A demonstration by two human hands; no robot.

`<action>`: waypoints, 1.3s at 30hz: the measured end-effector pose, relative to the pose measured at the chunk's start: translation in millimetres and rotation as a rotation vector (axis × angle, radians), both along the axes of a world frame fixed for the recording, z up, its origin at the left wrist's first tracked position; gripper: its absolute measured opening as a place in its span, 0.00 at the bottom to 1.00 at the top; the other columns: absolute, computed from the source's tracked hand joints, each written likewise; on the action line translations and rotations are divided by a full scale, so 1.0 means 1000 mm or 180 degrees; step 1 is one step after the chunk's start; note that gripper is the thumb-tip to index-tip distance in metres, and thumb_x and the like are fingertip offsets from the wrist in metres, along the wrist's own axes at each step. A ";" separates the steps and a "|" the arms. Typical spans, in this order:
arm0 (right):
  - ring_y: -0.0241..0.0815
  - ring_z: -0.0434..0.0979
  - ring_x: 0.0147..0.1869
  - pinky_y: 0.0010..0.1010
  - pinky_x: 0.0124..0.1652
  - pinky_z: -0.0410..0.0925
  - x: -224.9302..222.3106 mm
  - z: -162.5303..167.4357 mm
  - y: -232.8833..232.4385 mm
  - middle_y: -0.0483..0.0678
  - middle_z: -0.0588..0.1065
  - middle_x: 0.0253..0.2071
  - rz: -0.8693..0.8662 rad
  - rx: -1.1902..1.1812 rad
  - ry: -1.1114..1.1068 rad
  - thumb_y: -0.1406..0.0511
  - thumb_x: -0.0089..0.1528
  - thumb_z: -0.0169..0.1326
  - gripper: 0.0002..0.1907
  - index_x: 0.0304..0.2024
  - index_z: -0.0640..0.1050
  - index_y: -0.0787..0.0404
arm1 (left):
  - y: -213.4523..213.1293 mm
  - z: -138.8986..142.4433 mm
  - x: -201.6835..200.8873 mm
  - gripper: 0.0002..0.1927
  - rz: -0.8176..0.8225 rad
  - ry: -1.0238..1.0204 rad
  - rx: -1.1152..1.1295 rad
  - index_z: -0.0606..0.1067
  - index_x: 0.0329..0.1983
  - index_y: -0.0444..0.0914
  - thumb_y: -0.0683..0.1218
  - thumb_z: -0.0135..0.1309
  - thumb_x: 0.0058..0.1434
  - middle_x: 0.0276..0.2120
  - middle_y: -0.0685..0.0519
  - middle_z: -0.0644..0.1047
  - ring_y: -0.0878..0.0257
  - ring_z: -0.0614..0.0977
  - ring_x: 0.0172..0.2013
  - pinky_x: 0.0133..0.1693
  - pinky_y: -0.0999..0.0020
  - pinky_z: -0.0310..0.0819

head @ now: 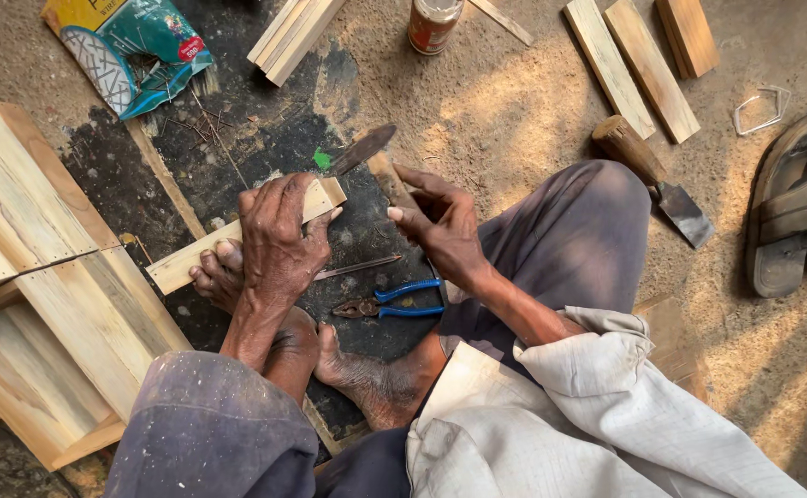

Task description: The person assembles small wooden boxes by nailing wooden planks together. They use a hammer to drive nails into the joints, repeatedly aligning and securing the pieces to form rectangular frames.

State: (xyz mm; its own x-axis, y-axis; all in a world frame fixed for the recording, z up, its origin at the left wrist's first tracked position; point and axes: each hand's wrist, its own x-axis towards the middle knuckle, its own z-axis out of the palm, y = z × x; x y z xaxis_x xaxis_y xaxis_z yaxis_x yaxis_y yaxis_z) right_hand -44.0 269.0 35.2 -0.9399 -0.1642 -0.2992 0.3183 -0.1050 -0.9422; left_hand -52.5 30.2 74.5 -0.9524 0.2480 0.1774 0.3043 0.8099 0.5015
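My left hand (279, 238) is closed over a pale wooden slat (180, 264) that lies slanted on a dark mat (265, 138). The toes of one bare foot (217, 275) press against the slat's lower edge. My right hand (440, 226) grips the wooden handle of a flat-bladed chisel (367, 148), whose dark blade points up and left just past the slat's upper end. Blue-handled pliers (394, 302) and a thin metal rod (357, 268) lie on the mat between my hands and my other foot (376, 383).
A stack of pale wooden boards (44, 277) fills the left side. At the top lie a torn bag (127, 46) with spilled nails (202, 122), stacked slats (293, 32), a can (433, 23) and more slats (648, 60). A second chisel (652, 175), a wire loop (759, 109) and a sandal (800, 198) sit at right.
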 end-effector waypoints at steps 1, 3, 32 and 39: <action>0.32 0.78 0.50 0.23 0.46 0.72 0.002 0.001 0.000 0.49 0.79 0.51 0.0102 0.0075 0.0184 0.70 0.63 0.62 0.28 0.66 0.72 0.68 | 0.003 0.000 -0.001 0.27 0.0010 -0.0021 0.0023 0.73 0.58 0.32 0.43 0.68 0.57 0.49 0.42 0.78 0.48 0.79 0.51 0.55 0.53 0.64; 0.34 0.77 0.55 0.24 0.52 0.72 0.005 0.004 -0.001 0.50 0.79 0.54 0.0111 0.0077 0.0240 0.70 0.63 0.62 0.28 0.65 0.73 0.68 | 0.007 0.001 -0.002 0.27 0.0015 -0.0091 0.0070 0.73 0.58 0.32 0.43 0.68 0.57 0.49 0.42 0.79 0.48 0.79 0.51 0.55 0.53 0.65; 0.35 0.74 0.30 0.26 0.27 0.66 0.001 -0.019 0.014 0.51 0.78 0.33 -0.0011 0.0002 -0.0762 0.68 0.62 0.61 0.34 0.70 0.66 0.66 | -0.018 0.024 0.019 0.30 0.0502 0.0344 0.1049 0.71 0.68 0.32 0.47 0.65 0.68 0.63 0.38 0.76 0.47 0.77 0.64 0.65 0.53 0.73; 0.54 0.81 0.50 0.42 0.46 0.73 0.009 0.008 0.002 0.60 0.79 0.50 0.0306 0.2677 0.1498 0.57 0.62 0.64 0.27 0.60 0.76 0.63 | -0.102 -0.011 0.095 0.30 0.2425 0.0305 0.2354 0.68 0.66 0.26 0.44 0.65 0.66 0.61 0.32 0.74 0.50 0.76 0.63 0.63 0.57 0.71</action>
State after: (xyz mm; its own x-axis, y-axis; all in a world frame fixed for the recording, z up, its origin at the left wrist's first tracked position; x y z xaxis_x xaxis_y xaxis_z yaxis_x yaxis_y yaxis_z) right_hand -35.0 270.9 43.5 -0.9873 -0.1509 0.0495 -0.1388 0.6684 -0.7307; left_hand 42.4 -71.5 63.5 -0.7850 -0.6073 0.1226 -0.0898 0.3073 0.9474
